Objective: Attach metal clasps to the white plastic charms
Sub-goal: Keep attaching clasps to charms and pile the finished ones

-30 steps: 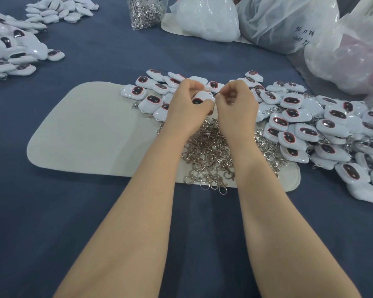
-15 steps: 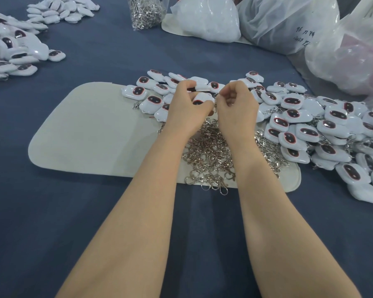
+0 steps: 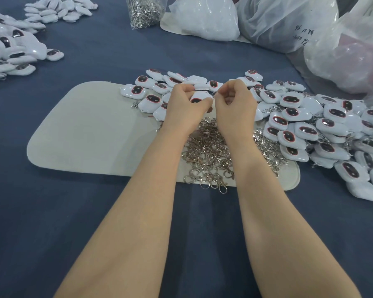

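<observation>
My left hand [image 3: 185, 108] grips one white charm [image 3: 199, 96] with a dark red-rimmed oval face, held above the pale mat [image 3: 91, 134]. Close beside it on the right, my right hand [image 3: 235, 108] has its fingers curled and pinches something small at the charm's edge; a thin glint of metal shows there, the piece itself is mostly hidden. Under both wrists lies a heap of loose metal clasps [image 3: 209, 155]. Several more white charms [image 3: 306, 130] spread to the right and behind the hands, some with clasps on them.
Another pile of white charms [image 3: 13, 52] lies at the far left, a smaller one [image 3: 58, 9] behind it. A clear bag of clasps [image 3: 143, 11] and big plastic bags [image 3: 278, 22] stand at the back and right. Dark blue cloth [image 3: 41, 222] covers the table.
Both hands stay together over the clasp heap; the fingers shift only slightly on the charm. Nothing was picked up or let go.
</observation>
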The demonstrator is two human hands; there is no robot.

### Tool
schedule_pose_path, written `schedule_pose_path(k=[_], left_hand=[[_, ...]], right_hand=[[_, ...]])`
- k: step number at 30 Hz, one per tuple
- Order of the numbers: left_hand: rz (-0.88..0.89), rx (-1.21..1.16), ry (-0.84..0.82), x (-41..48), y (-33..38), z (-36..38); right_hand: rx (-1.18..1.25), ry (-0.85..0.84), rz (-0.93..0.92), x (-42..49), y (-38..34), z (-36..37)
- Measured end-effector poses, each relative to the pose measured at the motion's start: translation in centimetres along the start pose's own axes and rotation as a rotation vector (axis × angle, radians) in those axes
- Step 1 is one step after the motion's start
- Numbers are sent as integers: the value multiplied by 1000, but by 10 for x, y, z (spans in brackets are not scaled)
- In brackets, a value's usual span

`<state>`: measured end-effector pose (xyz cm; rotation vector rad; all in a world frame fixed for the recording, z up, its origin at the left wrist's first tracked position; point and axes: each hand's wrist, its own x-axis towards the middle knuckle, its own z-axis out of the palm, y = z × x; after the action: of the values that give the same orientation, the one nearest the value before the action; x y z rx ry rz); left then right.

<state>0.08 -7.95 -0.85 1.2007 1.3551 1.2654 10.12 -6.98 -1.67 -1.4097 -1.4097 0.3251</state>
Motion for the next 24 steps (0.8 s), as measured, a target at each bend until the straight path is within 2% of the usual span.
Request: schedule_pose_path(k=[16, 21, 24], left_hand=[[6, -5, 3, -4, 4, -1], [64, 9, 10, -3, 4, -2], [174, 130, 51, -2, 0, 0]], right_hand=[[-2, 14, 17, 1, 0, 0], [24, 24, 37, 0, -3, -1], [84, 24, 68, 0, -6, -1]])
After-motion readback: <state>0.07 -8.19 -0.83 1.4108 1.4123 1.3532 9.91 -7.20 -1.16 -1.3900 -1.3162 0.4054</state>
